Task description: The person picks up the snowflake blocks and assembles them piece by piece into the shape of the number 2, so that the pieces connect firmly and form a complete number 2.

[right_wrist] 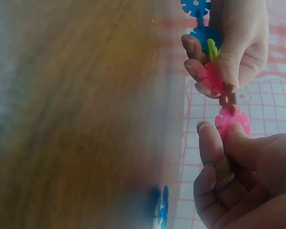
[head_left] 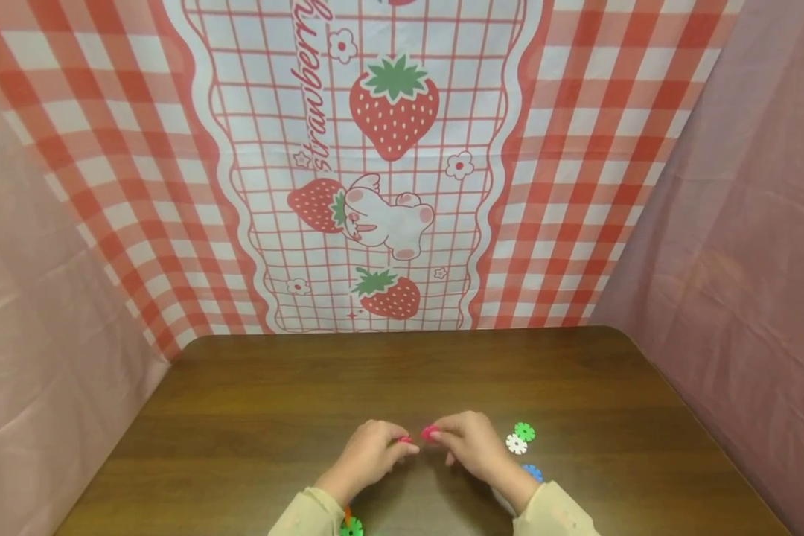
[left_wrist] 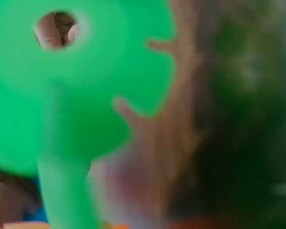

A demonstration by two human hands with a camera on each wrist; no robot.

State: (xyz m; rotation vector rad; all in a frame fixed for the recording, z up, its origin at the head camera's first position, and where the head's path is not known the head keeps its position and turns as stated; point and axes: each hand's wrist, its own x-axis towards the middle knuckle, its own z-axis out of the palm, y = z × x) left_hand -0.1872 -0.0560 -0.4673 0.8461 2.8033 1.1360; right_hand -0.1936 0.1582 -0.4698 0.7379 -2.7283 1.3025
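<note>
In the head view my left hand (head_left: 370,455) pinches a pink notched disc (head_left: 405,439). My right hand (head_left: 477,445) pinches another pink notched disc (head_left: 431,432) close by. Between the two pink discs, the right wrist view shows a brown disc (right_wrist: 228,100) seen nearly edge-on, seemingly joined to both. From the left hand's pink disc a chain continues with a yellow-green disc (right_wrist: 212,49) and blue discs (right_wrist: 206,36). A large blurred green disc (left_wrist: 109,62) fills much of the left wrist view; an orange disc (head_left: 348,514) shows beneath the left forearm.
To the right of my right hand, a green disc (head_left: 525,431), a white disc (head_left: 517,444) and a blue disc (head_left: 532,473) lie on the brown wooden table (head_left: 254,394). Behind the table hangs a strawberry-patterned cloth (head_left: 455,223), with pinkish curtains (head_left: 723,223) at both sides.
</note>
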